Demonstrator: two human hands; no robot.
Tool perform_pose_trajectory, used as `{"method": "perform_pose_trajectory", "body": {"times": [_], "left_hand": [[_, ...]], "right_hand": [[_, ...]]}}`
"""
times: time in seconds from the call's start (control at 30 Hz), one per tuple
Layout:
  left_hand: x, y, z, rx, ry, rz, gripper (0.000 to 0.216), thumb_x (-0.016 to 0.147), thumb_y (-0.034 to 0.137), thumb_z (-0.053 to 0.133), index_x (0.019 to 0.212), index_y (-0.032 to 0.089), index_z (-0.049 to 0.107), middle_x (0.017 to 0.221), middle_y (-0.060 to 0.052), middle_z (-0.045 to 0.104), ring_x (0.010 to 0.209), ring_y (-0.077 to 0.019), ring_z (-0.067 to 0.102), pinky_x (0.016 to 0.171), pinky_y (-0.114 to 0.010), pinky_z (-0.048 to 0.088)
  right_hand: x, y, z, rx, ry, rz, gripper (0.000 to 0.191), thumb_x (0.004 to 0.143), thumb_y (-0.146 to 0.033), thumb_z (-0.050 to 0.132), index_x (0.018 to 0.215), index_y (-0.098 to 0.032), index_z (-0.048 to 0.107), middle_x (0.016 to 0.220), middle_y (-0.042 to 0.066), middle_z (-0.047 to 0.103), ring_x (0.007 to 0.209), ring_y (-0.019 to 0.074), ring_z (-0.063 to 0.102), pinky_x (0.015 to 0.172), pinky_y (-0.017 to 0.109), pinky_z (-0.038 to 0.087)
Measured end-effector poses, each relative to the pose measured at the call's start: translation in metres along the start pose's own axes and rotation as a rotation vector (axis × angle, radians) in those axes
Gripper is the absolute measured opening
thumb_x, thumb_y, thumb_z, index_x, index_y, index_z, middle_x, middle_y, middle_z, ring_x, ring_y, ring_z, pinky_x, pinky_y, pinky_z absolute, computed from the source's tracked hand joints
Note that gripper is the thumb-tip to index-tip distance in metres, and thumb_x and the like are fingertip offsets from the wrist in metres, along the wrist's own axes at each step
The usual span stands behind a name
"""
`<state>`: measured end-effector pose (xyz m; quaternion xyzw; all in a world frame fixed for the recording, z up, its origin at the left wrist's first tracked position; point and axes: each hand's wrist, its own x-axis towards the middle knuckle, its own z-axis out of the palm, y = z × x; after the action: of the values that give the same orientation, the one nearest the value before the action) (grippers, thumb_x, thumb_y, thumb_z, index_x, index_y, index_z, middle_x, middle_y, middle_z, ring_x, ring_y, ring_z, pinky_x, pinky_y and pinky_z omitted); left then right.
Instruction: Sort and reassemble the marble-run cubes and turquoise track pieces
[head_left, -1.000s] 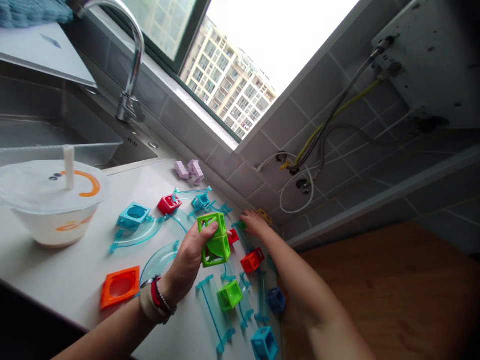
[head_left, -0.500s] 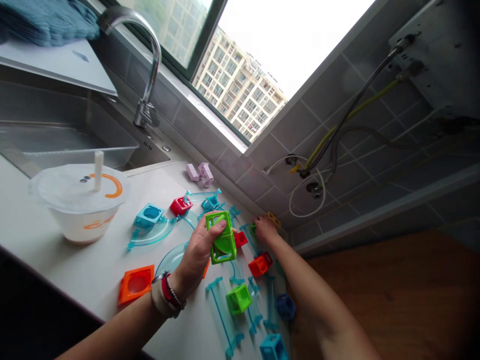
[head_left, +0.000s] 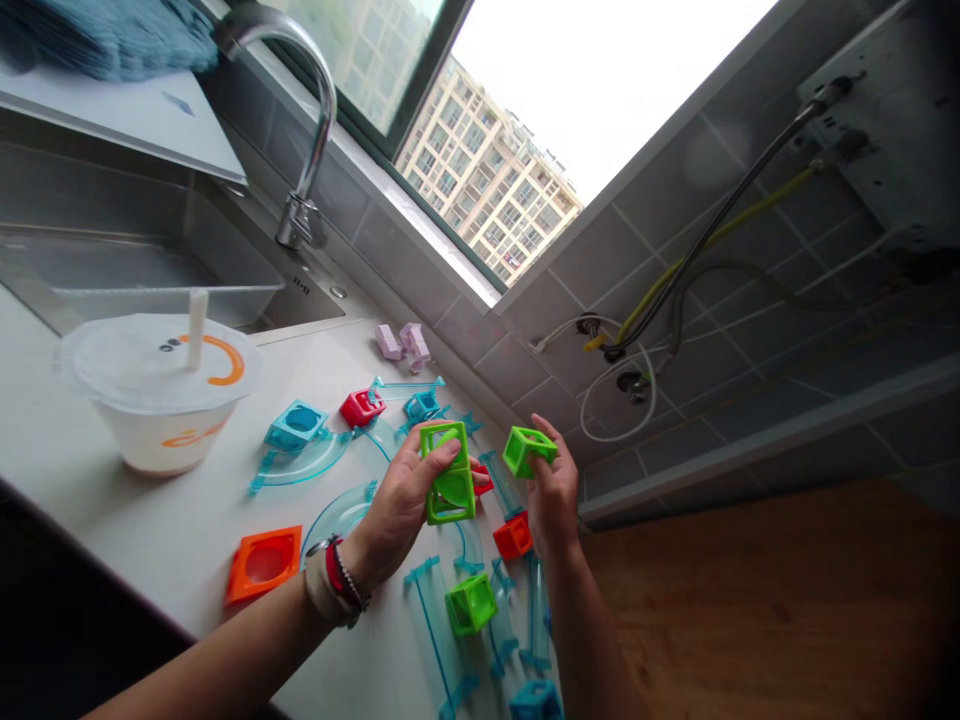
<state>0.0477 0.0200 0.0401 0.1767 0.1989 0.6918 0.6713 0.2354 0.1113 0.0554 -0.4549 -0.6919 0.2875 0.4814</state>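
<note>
My left hand (head_left: 403, 488), with bands at the wrist, is closed around two joined green marble run cubes (head_left: 451, 492), held upright above the counter. To its right, my right hand (head_left: 556, 488) grips a single green marble run cube (head_left: 528, 452) between thumb and fingers; the two held pieces are apart. Below them lie another green cube (head_left: 471, 603), an orange-red cube (head_left: 513, 536) and clear blue track pieces (head_left: 435, 630). A red cube is partly hidden behind my left fingers. Farther left are a blue cube (head_left: 297, 427), a red cube (head_left: 362, 407) and an orange block (head_left: 264, 564).
A lidded cup (head_left: 157, 400) with a straw stands on the left of the white counter (head_left: 330, 660). Behind it are a sink (head_left: 150, 230) and a faucet (head_left: 319, 110). Pink pieces (head_left: 403, 344) lie near the tiled wall. Hoses and a looped white cable (head_left: 585, 430) hang at right.
My right hand has come back from the counter's far right edge, lifting a green cube toward the left hand. The left hand keeps its two green cubes nearly in place.
</note>
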Motion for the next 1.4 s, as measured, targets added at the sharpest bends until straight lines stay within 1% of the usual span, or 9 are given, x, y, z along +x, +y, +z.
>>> {"method": "perform_pose_trajectory", "body": {"times": [0.07, 0.13, 0.33, 0.5, 0.7, 0.77, 0.87, 0.97, 1.4], "left_hand": [[-0.002, 0.002, -0.001, 0.006, -0.034, -0.006, 0.041, 0.090, 0.042, 0.075, 0.118, 0.021, 0.052, 0.092, -0.004, 0.074, 0.082, -0.0265, 0.080, 0.069, -0.033, 0.063], [-0.004, 0.006, -0.002, 0.014, -0.062, -0.013, 0.045, 0.088, 0.043, 0.076, 0.119, 0.021, 0.052, 0.092, -0.004, 0.074, 0.079, -0.0266, 0.080, 0.068, -0.033, 0.062], [-0.007, 0.011, -0.004, -0.006, -0.111, -0.003, 0.054, 0.090, 0.041, 0.074, 0.135, 0.023, 0.049, 0.093, -0.005, 0.076, 0.079, -0.0269, 0.080, 0.067, -0.034, 0.063], [-0.008, 0.010, -0.004, -0.037, -0.156, -0.047, 0.051, 0.093, 0.042, 0.070, 0.135, 0.022, 0.051, 0.097, -0.007, 0.076, 0.079, -0.0279, 0.080, 0.072, -0.039, 0.064], [-0.003, 0.005, -0.005, 0.048, -0.171, -0.133, 0.044, 0.091, 0.048, 0.071, 0.120, 0.018, 0.057, 0.092, -0.009, 0.076, 0.074, -0.0282, 0.080, 0.067, -0.035, 0.063], [0.001, 0.002, -0.006, 0.107, -0.171, -0.141, 0.046, 0.091, 0.046, 0.073, 0.123, 0.018, 0.056, 0.094, -0.009, 0.077, 0.073, -0.0279, 0.080, 0.065, -0.034, 0.063], [0.006, 0.000, -0.007, 0.186, -0.225, -0.155, 0.057, 0.086, 0.045, 0.079, 0.130, 0.019, 0.053, 0.096, -0.010, 0.077, 0.071, -0.0287, 0.080, 0.062, -0.034, 0.062], [0.006, 0.000, -0.007, 0.249, -0.261, -0.153, 0.063, 0.083, 0.044, 0.084, 0.132, 0.021, 0.053, 0.103, -0.011, 0.076, 0.073, -0.0296, 0.080, 0.060, -0.034, 0.062], [-0.003, -0.004, -0.011, 0.445, -0.303, -0.077, 0.064, 0.079, 0.038, 0.089, 0.133, 0.024, 0.058, 0.115, -0.011, 0.075, 0.106, -0.0306, 0.073, 0.082, -0.036, 0.062]], "right_hand": [[-0.027, -0.021, 0.012, 0.354, 0.060, 0.065, 0.046, 0.093, -0.040, 0.066, 0.134, -0.020, 0.064, 0.098, 0.004, 0.068, 0.076, 0.0154, 0.063, 0.070, 0.029, 0.055], [-0.046, -0.037, 0.020, 0.532, 0.095, 0.111, 0.038, 0.094, -0.040, 0.067, 0.128, -0.022, 0.068, 0.090, 0.002, 0.067, 0.073, 0.0151, 0.062, 0.068, 0.029, 0.055], [-0.065, -0.053, 0.027, 0.688, 0.045, 0.164, 0.030, 0.094, -0.042, 0.069, 0.119, -0.025, 0.071, 0.088, 0.002, 0.066, 0.069, 0.0150, 0.060, 0.065, 0.030, 0.052], [-0.074, -0.052, 0.029, 0.676, 0.078, 0.203, 0.036, 0.092, -0.044, 0.071, 0.124, -0.026, 0.068, 0.089, 0.001, 0.064, 0.068, 0.0147, 0.059, 0.066, 0.031, 0.052], [-0.076, -0.046, 0.018, 0.448, 0.262, 0.160, 0.048, 0.088, -0.041, 0.078, 0.132, -0.028, 0.062, 0.093, -0.001, 0.063, 0.070, 0.0131, 0.060, 0.063, 0.027, 0.050], [-0.070, -0.043, 0.011, 0.281, 0.253, 0.081, 0.044, 0.088, -0.041, 0.078, 0.127, -0.026, 0.064, 0.098, 0.001, 0.065, 0.074, 0.0147, 0.062, 0.067, 0.028, 0.052], [-0.060, -0.041, 0.004, 0.038, 0.243, -0.190, 0.030, 0.086, -0.033, 0.079, 0.112, -0.023, 0.068, 0.106, 0.005, 0.065, 0.092, 0.0201, 0.066, 0.079, 0.033, 0.055], [-0.057, -0.042, 0.003, -0.046, 0.249, -0.388, 0.027, 0.086, -0.025, 0.079, 0.109, -0.024, 0.065, 0.110, 0.006, 0.066, 0.105, 0.0230, 0.065, 0.090, 0.039, 0.055], [-0.070, -0.039, 0.012, -0.051, 0.132, -0.439, 0.036, 0.085, -0.017, 0.077, 0.117, -0.028, 0.063, 0.114, 0.007, 0.070, 0.107, 0.0261, 0.069, 0.093, 0.047, 0.058]]}}
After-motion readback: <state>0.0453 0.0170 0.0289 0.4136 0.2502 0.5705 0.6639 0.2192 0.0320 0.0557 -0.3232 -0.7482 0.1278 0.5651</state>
